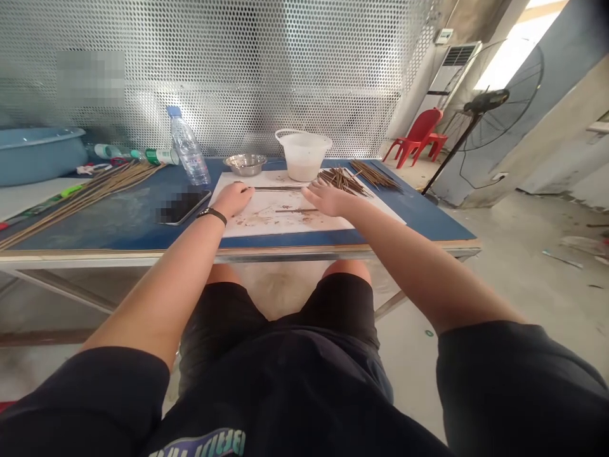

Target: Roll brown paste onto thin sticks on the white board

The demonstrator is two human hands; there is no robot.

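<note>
My left hand, with a black wristband, rests on a white sheet at the left end of a thin brown stick. I cannot tell whether its fingers grip that stick. My right hand lies flat with its fingers spread, holding nothing. It is just in front of a loose pile of short brown sticks, and a shorter stick lies near its fingertips. A second bunch of sticks lies to the right of the pile. Brown specks dot the sheet.
The sheet lies on a blue table. Behind it stand a steel bowl, a white plastic tub and a water bottle. A phone lies left of my left hand, beyond it long sticks. A perforated metal screen stands behind.
</note>
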